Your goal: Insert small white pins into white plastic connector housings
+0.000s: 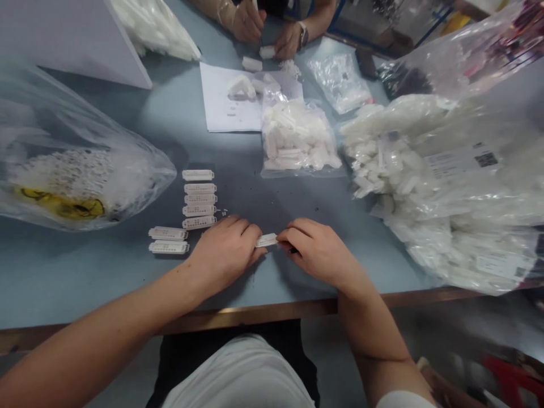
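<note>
Near the table's front edge, my left hand point(229, 246) grips the left end of a white slotted plastic piece point(266, 241). My right hand point(317, 249) has its fingertips closed at the right end of that same piece. Something small and dark point(293, 250) shows under the right fingers; its kind cannot be made out. Left of my left hand lies a stack of similar white plastic pieces point(199, 199) in a column. Two more white pieces point(168, 240) lie lower left. Tiny white bits point(224, 212) are beside the column, close to my left knuckles.
A clear bag of small parts point(85, 175) lies left. A bag of white pieces point(301, 136) rests partly on a paper sheet point(233, 122). Large bags point(442, 170) crowd the right. Across the table, a co-worker's hands point(267, 34) handle a white piece. A grey panel point(76, 39) stands back left.
</note>
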